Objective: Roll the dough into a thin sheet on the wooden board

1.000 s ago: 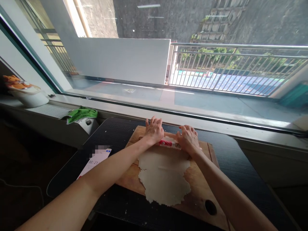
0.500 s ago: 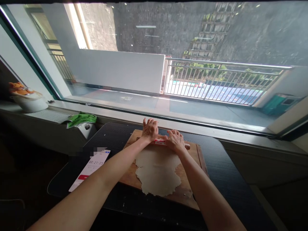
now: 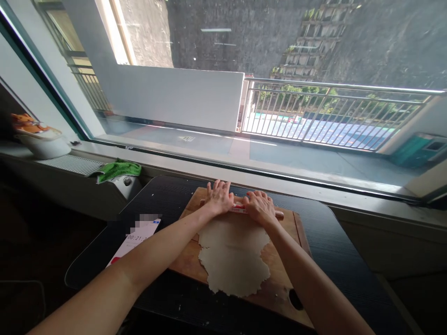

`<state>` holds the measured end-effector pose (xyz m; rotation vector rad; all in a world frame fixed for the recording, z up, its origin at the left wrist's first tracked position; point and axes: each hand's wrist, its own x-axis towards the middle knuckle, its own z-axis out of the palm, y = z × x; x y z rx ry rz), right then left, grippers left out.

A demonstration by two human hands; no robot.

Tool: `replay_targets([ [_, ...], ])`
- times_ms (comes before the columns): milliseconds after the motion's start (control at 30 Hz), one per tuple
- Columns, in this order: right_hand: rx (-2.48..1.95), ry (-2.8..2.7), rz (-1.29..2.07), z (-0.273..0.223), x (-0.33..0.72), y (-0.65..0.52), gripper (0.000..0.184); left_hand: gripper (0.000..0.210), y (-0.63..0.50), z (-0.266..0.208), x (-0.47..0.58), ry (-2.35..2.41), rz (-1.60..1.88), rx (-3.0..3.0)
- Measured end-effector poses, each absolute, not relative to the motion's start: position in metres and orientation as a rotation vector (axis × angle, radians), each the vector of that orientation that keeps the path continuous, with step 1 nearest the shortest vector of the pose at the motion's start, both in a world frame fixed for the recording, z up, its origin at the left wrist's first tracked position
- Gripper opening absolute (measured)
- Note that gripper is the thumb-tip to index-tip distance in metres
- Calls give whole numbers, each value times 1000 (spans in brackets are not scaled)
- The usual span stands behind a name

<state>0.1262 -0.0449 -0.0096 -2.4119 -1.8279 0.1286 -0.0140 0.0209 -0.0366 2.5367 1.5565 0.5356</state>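
Right at the near edge of your wooden board, the ragged front of the dough reaches the rim, its outline looking much as it did a second ago. Off the board's left side, a phone lies on the dark surface.

Now up towards the board's far edge, and here's the change: your right hand has come inward, closer to your left hand, so the right end of the rolling pin now pokes out over the board's right half. That probably puts your weight nearer the pin's middle, and the dough's sides may get less of it.

Both palms are down, fingers spread and reaching past the pin, seemingly not wrapped round it. The pin sits directly beneath both hands, across the far part of the dough on the board, its red-and-white label showing between them. How far the dough runs on there, you can't tell. Past the board's far edge comes the sill; left and beyond the board, a green cloth.
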Motion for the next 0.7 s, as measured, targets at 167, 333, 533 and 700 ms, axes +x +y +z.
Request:
replay_targets([
  [167, -2435, -1785, 190, -6, 137, -10, 48, 44, 52, -24, -3, 1601, 473, 2495],
  [333, -2472, -1795, 271, -4, 132, -22, 48, 46, 43, -24, -7, 1597, 344, 2467],
  [533, -2358, -1967, 107, -9, 123, -60, 40, 49, 13, -39, -21, 1476, 451, 2560],
  [700, -2434, -1769, 162, -8, 138, -12, 49, 43, 55, -27, -3, 1555, 602, 2562],
])
